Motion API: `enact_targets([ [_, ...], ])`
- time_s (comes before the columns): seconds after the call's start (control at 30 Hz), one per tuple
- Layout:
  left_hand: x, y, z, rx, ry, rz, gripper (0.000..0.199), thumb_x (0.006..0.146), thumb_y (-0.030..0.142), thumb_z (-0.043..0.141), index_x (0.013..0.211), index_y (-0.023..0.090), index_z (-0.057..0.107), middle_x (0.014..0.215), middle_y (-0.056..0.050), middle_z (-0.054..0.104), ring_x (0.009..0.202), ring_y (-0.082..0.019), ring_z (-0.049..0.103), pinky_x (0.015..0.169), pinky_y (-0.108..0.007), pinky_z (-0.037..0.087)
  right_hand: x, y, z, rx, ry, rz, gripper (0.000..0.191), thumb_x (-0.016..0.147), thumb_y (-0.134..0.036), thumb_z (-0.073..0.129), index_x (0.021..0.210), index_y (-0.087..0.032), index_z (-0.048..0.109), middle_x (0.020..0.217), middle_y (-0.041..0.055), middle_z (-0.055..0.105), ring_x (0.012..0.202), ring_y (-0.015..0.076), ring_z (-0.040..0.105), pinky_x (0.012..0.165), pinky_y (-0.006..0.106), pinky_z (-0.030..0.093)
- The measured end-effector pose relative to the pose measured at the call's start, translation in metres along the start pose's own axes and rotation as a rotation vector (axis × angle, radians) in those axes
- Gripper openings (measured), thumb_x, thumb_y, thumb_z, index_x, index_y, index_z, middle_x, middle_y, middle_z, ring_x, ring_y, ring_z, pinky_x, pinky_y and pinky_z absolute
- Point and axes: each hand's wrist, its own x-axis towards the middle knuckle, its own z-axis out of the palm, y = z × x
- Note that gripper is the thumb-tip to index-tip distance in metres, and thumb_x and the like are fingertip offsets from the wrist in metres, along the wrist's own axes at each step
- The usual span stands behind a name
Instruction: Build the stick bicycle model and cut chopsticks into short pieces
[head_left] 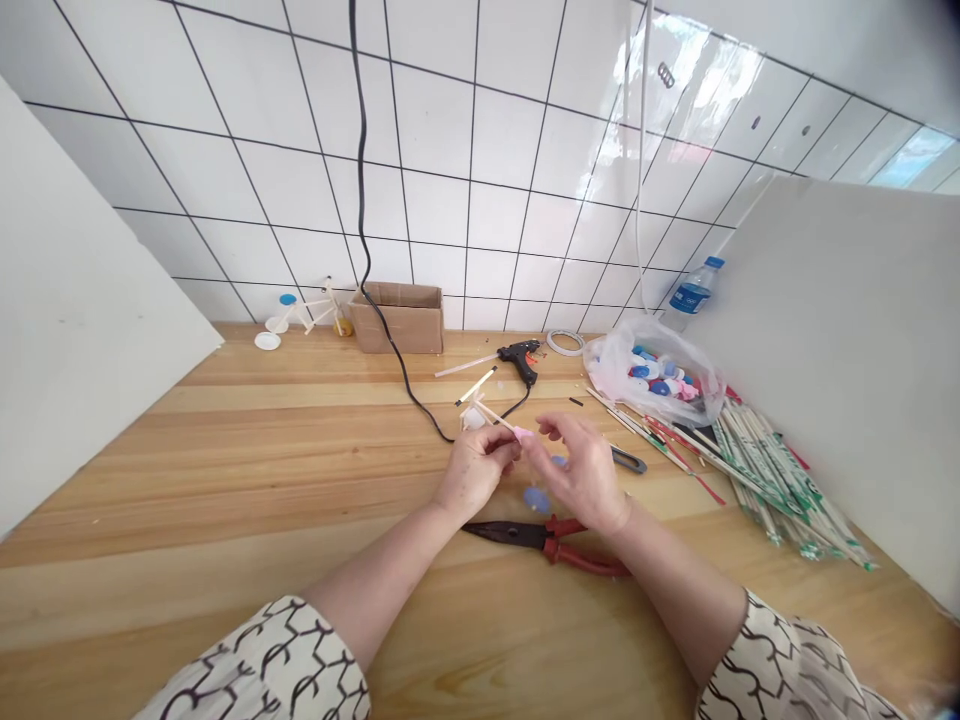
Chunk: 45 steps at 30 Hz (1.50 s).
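My left hand [480, 468] is closed on a small model of thin wooden sticks [495, 414] with a white bottle cap [473, 417] at its far end. My right hand [581, 470] meets it from the other side, thumb and curled fingers at a small pink piece [521, 433] on the near end of a stick. Whether that piece is a cap I cannot tell. Below the hands lie a blue cap [536, 499], rather blurred, and long-nose pliers [517, 534] with red handles, partly covered by my right wrist.
A black glue gun [521, 358] lies behind the hands, near a cardboard box [397, 320]. A bag of bottle caps [652, 375], bundled sticks [780, 480], a utility knife [628, 459] and a water bottle [691, 292] are on the right. A stick model [319, 308] stands back left. A black cord [363, 180] hangs down.
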Motion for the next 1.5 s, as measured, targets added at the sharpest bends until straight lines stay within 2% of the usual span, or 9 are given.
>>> enact_targets([
  [0.13, 0.000, 0.003, -0.004, 0.012, 0.020, 0.001, 0.018, 0.070, 0.022, 0.059, 0.082, 0.016, 0.071, 0.059, 0.001, 0.056, 0.053, -0.010, 0.046, 0.053, -0.022, 0.040, 0.001, 0.012, -0.006, 0.229, -0.038, 0.204, 0.027, 0.085, -0.037, 0.046, 0.078, -0.015, 0.060, 0.070, 0.0059, 0.064, 0.062, 0.0169, 0.057, 0.057, 0.028, 0.045],
  [0.27, 0.001, 0.000, -0.007, 0.022, 0.022, 0.002, 0.019, 0.070, 0.023, 0.061, 0.083, 0.016, 0.072, 0.060, 0.001, 0.059, 0.053, -0.010, 0.047, 0.053, -0.022, 0.040, -0.003, 0.021, 0.001, 0.319, -0.092, 0.241, 0.021, 0.084, -0.029, 0.049, 0.076, -0.015, 0.063, 0.066, 0.0030, 0.064, 0.058, 0.0144, 0.056, 0.055, 0.025, 0.046],
  [0.43, 0.002, -0.005, -0.010, 0.029, 0.009, -0.015, 0.020, 0.070, 0.024, 0.061, 0.085, 0.016, 0.072, 0.059, 0.002, 0.060, 0.051, -0.010, 0.047, 0.052, -0.021, 0.040, -0.006, 0.015, 0.008, 0.340, -0.108, 0.180, 0.011, 0.080, -0.020, 0.056, 0.075, -0.017, 0.065, 0.068, 0.0026, 0.067, 0.062, 0.0146, 0.059, 0.059, 0.026, 0.048],
  [0.6, 0.001, -0.006, -0.013, 0.039, -0.024, -0.032, 0.021, 0.070, 0.026, 0.061, 0.086, 0.016, 0.071, 0.065, 0.000, 0.062, 0.053, -0.011, 0.050, 0.052, -0.022, 0.043, -0.004, 0.017, 0.006, 0.333, -0.124, 0.106, 0.002, 0.076, -0.017, 0.061, 0.076, -0.017, 0.063, 0.070, 0.0030, 0.065, 0.065, 0.0159, 0.059, 0.063, 0.028, 0.048],
  [0.8, 0.002, 0.004, -0.018, 0.078, -0.088, 0.004, 0.019, 0.070, 0.021, 0.059, 0.084, 0.017, 0.072, 0.070, -0.001, 0.064, 0.057, -0.011, 0.051, 0.055, -0.022, 0.044, 0.003, 0.025, -0.002, 0.194, -0.169, -0.194, 0.007, 0.079, -0.019, 0.061, 0.085, -0.017, 0.063, 0.082, 0.0071, 0.064, 0.078, 0.0193, 0.058, 0.070, 0.033, 0.047],
  [0.93, 0.002, 0.011, -0.022, 0.104, -0.156, 0.053, 0.020, 0.071, 0.018, 0.056, 0.084, 0.017, 0.072, 0.070, -0.002, 0.064, 0.059, -0.012, 0.051, 0.056, -0.022, 0.045, 0.006, 0.021, -0.009, 0.181, -0.160, -0.309, 0.009, 0.082, -0.023, 0.058, 0.085, -0.016, 0.062, 0.080, 0.0075, 0.064, 0.077, 0.0195, 0.057, 0.070, 0.033, 0.046],
  [1.13, -0.003, 0.026, -0.022, 0.156, -0.252, 0.122, 0.020, 0.072, 0.016, 0.051, 0.077, 0.016, 0.071, 0.062, 0.000, 0.058, 0.054, -0.010, 0.049, 0.055, -0.021, 0.044, 0.007, 0.013, -0.018, 0.193, -0.161, -0.323, 0.012, 0.085, -0.027, 0.055, 0.079, -0.018, 0.060, 0.070, 0.0033, 0.061, 0.069, 0.0163, 0.054, 0.066, 0.030, 0.042],
  [1.37, -0.006, 0.033, -0.021, 0.252, -0.280, 0.169, 0.023, 0.073, 0.013, 0.049, 0.078, 0.016, 0.071, 0.065, -0.001, 0.058, 0.061, -0.012, 0.052, 0.061, -0.023, 0.046, 0.006, 0.010, -0.022, 0.161, -0.156, -0.346, 0.012, 0.086, -0.025, 0.054, 0.077, -0.017, 0.059, 0.069, 0.0031, 0.060, 0.067, 0.0156, 0.051, 0.067, 0.030, 0.040],
  [1.5, -0.007, 0.033, -0.021, 0.236, -0.287, 0.184, 0.022, 0.075, 0.016, 0.050, 0.081, 0.017, 0.072, 0.066, -0.002, 0.059, 0.065, -0.014, 0.054, 0.063, -0.024, 0.048, 0.007, 0.007, -0.026, 0.140, -0.158, -0.361, 0.015, 0.086, -0.026, 0.054, 0.074, -0.018, 0.058, 0.066, 0.0024, 0.060, 0.064, 0.0151, 0.051, 0.066, 0.031, 0.039],
])
